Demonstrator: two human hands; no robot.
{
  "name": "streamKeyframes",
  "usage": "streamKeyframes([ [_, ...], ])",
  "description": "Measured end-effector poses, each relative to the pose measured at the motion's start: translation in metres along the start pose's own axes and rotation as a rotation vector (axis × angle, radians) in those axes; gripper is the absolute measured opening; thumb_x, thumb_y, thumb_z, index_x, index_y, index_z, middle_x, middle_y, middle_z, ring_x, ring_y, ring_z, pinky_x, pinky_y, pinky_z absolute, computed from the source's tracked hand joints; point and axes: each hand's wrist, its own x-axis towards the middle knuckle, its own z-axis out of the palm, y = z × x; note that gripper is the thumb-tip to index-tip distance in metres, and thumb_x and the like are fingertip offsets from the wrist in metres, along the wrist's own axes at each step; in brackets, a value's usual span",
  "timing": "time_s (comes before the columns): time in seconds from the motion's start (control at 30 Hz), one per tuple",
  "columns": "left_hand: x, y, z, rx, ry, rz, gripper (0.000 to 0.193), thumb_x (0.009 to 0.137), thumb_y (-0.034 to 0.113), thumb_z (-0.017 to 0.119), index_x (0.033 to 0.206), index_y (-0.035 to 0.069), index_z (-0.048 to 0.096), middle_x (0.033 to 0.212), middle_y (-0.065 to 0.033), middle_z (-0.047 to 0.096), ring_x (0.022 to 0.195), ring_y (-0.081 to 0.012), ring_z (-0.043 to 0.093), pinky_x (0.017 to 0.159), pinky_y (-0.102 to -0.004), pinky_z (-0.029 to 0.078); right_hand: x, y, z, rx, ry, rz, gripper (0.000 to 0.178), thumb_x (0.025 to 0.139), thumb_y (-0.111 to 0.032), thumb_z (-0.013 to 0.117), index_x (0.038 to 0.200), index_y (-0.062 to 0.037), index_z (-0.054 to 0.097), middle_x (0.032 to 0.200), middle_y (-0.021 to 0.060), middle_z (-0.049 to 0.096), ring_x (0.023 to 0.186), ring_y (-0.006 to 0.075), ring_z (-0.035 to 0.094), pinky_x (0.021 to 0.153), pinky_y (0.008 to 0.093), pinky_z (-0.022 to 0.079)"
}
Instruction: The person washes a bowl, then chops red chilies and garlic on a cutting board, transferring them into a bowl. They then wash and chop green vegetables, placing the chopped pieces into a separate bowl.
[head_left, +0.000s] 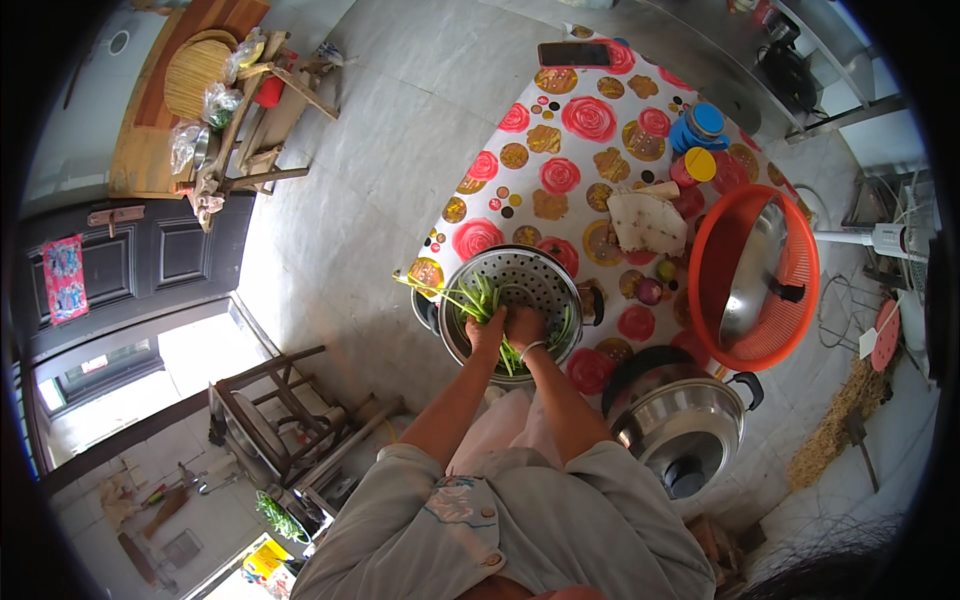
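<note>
Both of my hands are inside a round steel steamer pan (541, 283) with a perforated bottom, at the near left part of the table. My left hand (486, 331) is closed round a bunch of long green vegetable stems (480, 297), whose ends stick out toward the pan's left rim. Close beside it, my right hand (525, 325) is closed on the same bunch, with its fingers partly hidden. A bracelet circles my right wrist. More greens hang below the hands, within the pan.
A flowered cloth (540, 205) covers the table. On it are a phone (574, 54), blue-lidded jar (704, 121), yellow-lidded jar (697, 165), onion (649, 290) and pale slab (648, 221). An orange basket (708, 290) holding a lid stands right; a steel pot (680, 425) is nearer.
</note>
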Motion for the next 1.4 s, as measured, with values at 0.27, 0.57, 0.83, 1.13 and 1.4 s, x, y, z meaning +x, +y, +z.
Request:
streamKeyframes([
  [0.27, -0.007, 0.005, 0.002, -0.043, -0.064, 0.087, 0.067, 0.065, -0.008, 0.07, 0.124, 0.007, 0.042, 0.109, -0.0084, 0.057, 0.095, -0.0189, 0.057, 0.08, -0.0304, 0.05, -0.01, 0.006, -0.005, 0.202, 0.016, -0.017, 0.019, 0.077, -0.011, 0.05, 0.081, -0.0035, 0.067, 0.082, 0.022, 0.063, 0.077, 0.0385, 0.062, 0.068, 0.0447, 0.049],
  [0.57, 0.001, 0.004, -0.001, 0.129, -0.173, 0.013, 0.048, 0.068, -0.006, 0.069, 0.113, 0.002, 0.053, 0.098, -0.0076, 0.063, 0.086, -0.0172, 0.061, 0.073, -0.0281, 0.051, -0.005, 0.022, 0.012, 1.044, -0.036, 0.059, 0.028, 0.08, 0.003, 0.049, 0.104, 0.0014, 0.064, 0.096, 0.0075, 0.065, 0.087, 0.0146, 0.059, 0.08, 0.0283, 0.046],
  [0.83, -0.011, 0.011, -0.001, 0.042, -0.167, 0.055, 0.027, 0.07, -0.008, 0.068, 0.095, 0.002, 0.063, 0.086, -0.0059, 0.066, 0.074, -0.0156, 0.064, 0.066, -0.027, 0.052, -0.011, 0.017, 0.001, 0.892, -0.075, 0.041, 0.027, 0.08, 0.002, 0.046, 0.103, 0.003, 0.062, 0.096, 0.0126, 0.064, 0.091, 0.0129, 0.058, 0.081, 0.0264, 0.046],
  [1.13, -0.039, 0.037, -0.008, -0.163, -0.322, 0.192, 0.024, 0.076, -0.009, 0.064, 0.097, 0.005, 0.061, 0.093, -0.0046, 0.065, 0.087, -0.0132, 0.061, 0.075, -0.027, 0.05, -0.071, 0.023, -0.047, 0.437, 0.172, -0.069, 0.044, 0.075, -0.001, 0.06, 0.118, -0.0007, 0.053, 0.106, 0.0136, 0.059, 0.095, 0.021, 0.061, 0.075, 0.0298, 0.051],
  [1.4, -0.075, 0.117, -0.012, -0.139, -0.361, 0.44, 0.022, 0.076, -0.008, 0.064, 0.093, 0.005, 0.059, 0.089, -0.0009, 0.061, 0.079, -0.0093, 0.057, 0.071, -0.0236, 0.047, -0.092, 0.06, -0.027, 0.329, 0.169, 0.081, 0.041, 0.075, -0.01, 0.063, 0.112, 0.0038, 0.052, 0.089, 0.0136, 0.061, 0.071, 0.0208, 0.061, 0.062, 0.0313, 0.047],
])
